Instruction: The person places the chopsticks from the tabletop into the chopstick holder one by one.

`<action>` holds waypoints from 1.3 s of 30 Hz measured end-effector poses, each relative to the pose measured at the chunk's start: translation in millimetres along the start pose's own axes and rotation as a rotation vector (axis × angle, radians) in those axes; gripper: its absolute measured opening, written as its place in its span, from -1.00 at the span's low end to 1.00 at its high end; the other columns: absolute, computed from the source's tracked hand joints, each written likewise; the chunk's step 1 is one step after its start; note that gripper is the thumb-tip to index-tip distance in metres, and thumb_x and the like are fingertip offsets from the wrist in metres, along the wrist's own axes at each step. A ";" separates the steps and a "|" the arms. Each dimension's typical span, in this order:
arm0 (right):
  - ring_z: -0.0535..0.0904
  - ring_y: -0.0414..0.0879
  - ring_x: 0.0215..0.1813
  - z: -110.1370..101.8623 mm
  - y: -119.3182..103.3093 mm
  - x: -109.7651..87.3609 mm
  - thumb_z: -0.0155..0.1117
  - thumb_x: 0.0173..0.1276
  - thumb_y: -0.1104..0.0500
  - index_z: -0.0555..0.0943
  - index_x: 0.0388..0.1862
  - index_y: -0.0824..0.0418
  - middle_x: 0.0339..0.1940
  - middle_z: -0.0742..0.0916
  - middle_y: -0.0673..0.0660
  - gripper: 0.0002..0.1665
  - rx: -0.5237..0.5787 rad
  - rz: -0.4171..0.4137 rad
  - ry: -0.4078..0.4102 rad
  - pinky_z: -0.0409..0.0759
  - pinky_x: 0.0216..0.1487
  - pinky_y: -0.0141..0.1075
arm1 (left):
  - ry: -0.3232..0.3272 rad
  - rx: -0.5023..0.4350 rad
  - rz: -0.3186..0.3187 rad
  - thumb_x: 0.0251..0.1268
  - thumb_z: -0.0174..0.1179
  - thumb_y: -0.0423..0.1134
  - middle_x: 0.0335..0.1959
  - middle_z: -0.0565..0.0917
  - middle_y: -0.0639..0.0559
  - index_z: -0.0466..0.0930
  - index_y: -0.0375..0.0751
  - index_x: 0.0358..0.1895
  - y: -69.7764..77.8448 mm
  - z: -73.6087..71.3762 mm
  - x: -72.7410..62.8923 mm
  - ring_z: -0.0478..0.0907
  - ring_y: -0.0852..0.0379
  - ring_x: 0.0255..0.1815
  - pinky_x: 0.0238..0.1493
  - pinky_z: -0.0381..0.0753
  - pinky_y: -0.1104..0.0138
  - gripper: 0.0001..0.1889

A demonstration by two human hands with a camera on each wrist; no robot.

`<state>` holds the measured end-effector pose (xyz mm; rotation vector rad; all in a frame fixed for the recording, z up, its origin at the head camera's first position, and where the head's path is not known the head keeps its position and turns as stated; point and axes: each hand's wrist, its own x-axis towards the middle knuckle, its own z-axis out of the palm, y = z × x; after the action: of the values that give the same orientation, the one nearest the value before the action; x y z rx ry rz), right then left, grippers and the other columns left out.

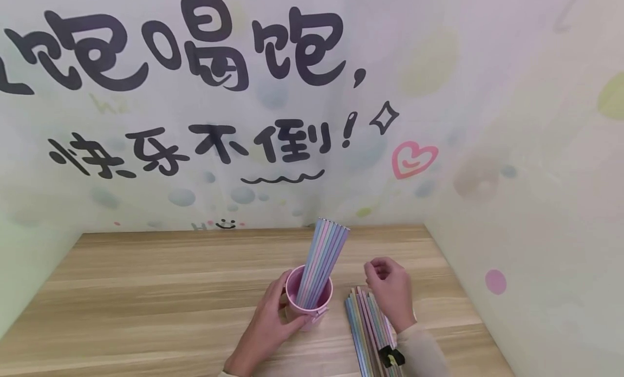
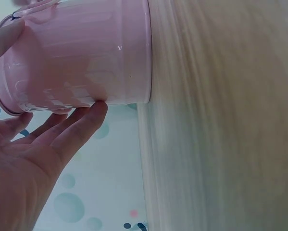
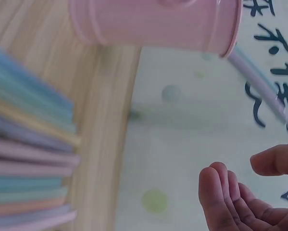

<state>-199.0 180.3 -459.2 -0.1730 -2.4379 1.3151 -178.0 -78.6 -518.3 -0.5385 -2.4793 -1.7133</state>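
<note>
My left hand [image 1: 268, 325] grips a small pink bucket [image 2: 81, 57], its fingers along one side and its thumb at the other near the rim. Several thin pastel sticks [image 1: 323, 263], like pencils, lean to the right inside the bucket. My right hand [image 1: 391, 290] hovers above the table to the right, fingers loosely bent and thumb apart, holding nothing. Just below and left of it lies a larger bundle of pastel sticks [image 1: 363, 323]. A black band or clip [image 1: 391, 356] lies across the bundle near my right sleeve.
The wood-grained table [image 1: 161, 301] meets a pale back wall [image 1: 146, 203] printed with dark characters and dots. Another pale wall [image 1: 536, 231] rises along the table's right edge.
</note>
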 end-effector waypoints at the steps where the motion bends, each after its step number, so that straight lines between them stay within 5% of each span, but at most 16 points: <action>1: 0.66 -0.10 -0.41 -4.1 5.2 0.3 0.26 0.41 0.22 0.66 -0.17 0.32 -0.39 0.75 0.19 -0.83 -0.015 0.026 0.003 0.66 -0.47 -0.43 | 0.000 0.001 -0.002 0.03 0.52 0.02 0.39 0.34 0.07 0.07 0.21 0.55 -0.1 0.0 0.1 0.40 0.04 0.33 0.22 0.63 0.28 0.03; 7: 0.69 -0.04 -0.36 -29.4 41.0 -2.3 0.21 0.43 0.18 0.62 -0.03 0.39 -0.24 0.74 0.26 -0.70 -0.111 0.178 -0.030 0.66 -0.48 -0.39 | 0.004 -0.005 -0.002 0.02 0.53 0.01 0.40 0.34 0.07 0.08 0.18 0.56 -0.3 -0.2 -0.3 0.41 0.05 0.32 0.22 0.63 0.26 0.04; 16: 0.66 0.02 -0.30 -60.1 91.7 -9.7 0.19 0.40 0.16 0.62 -0.05 0.43 -0.23 0.74 0.30 -0.66 -0.295 0.294 -0.035 0.68 -0.40 -0.24 | 0.004 -0.006 -0.006 0.01 0.53 0.04 0.36 0.36 0.13 0.09 0.28 0.54 0.3 0.9 0.8 0.38 0.11 0.33 0.20 0.64 0.31 0.01; 21: 0.66 0.09 -0.26 -72.0 102.9 -14.9 0.23 0.36 0.15 0.63 -0.09 0.46 -0.23 0.74 0.33 -0.64 -0.345 0.289 -0.074 0.70 -0.29 -0.07 | 0.012 -0.006 -0.004 0.01 0.54 0.01 0.36 0.37 0.10 0.09 0.22 0.55 0.8 0.7 0.4 0.39 0.09 0.33 0.20 0.64 0.31 0.03; 30: 0.62 -0.08 -0.46 -77.3 108.1 -20.4 0.31 0.28 0.18 0.65 -0.25 0.45 -0.41 0.74 0.18 -0.71 -0.369 0.251 -0.162 0.65 -0.47 -0.24 | 0.008 -0.011 -0.021 0.00 0.54 0.00 0.36 0.37 0.08 0.09 0.14 0.56 1.9 -0.3 -1.7 0.40 0.07 0.32 0.23 0.63 0.26 0.04; 39: 0.66 0.03 -0.34 -75.3 109.6 -20.9 0.33 0.19 0.24 0.68 -0.32 0.40 -0.41 0.75 0.16 -0.81 -0.428 0.217 -0.190 0.69 -0.33 -0.10 | 0.005 -0.013 -0.016 0.00 0.55 -0.01 0.37 0.36 0.08 0.08 0.15 0.56 1.7 -0.1 -1.3 0.41 0.07 0.32 0.23 0.63 0.27 0.05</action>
<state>-158.6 294.7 -517.6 -0.4515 -2.9074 0.9018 -176.2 -78.5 -517.1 -0.5154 -2.4776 -1.7354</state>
